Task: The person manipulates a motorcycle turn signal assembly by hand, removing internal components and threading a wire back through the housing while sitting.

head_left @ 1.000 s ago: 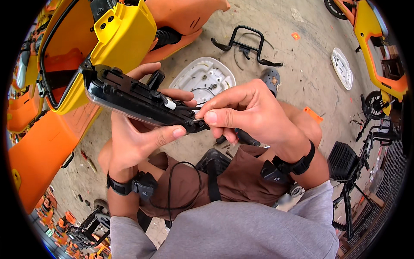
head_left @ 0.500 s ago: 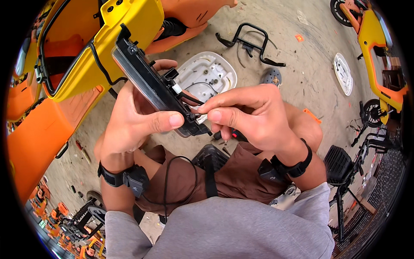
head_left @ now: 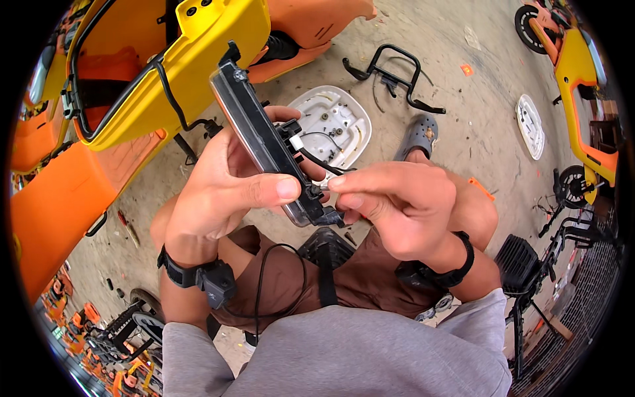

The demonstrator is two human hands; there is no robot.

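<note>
My left hand is closed around a long black lamp unit with a clear lens strip, tilted with its far end up to the left. Its thumb presses on the casing near the lower end. My right hand pinches a small metal piece, screw-like but too small to be sure, against the back of the lamp's lower end. A black cable runs from a white connector on the lamp toward my right fingertips, which partly hide it.
Yellow and orange scooter bodywork stands close on the left. A white plastic shell with small hardware lies beyond my hands, with a black tubular frame behind it. Another white shell and scooters are at the right.
Both hands and the lamp have shifted slightly right and down in the picture, and the lamp stands steeper. The right hand still pinches at its lower end.
</note>
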